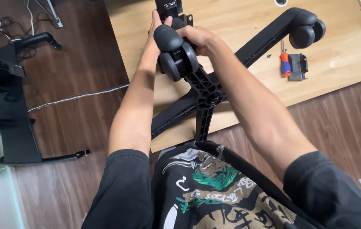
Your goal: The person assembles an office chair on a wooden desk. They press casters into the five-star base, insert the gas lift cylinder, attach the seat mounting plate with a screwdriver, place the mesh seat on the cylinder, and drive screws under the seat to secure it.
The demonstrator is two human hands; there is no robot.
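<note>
chair base (208,91): black | caster (176,53): black | bench (240,25): light wood grain | screwdriver (285,63): orange-and-blue handle | floor (78,76): dark brown planks

Black short-sleeve tee w/ big front graphic (214,186): green, tan & white cartoon-style print plus white lettering. Sleeves end above elbows, forearms bare. Both hands bare, left (157,32) & right (197,38); no gloves, watch or rings visible.
</note>
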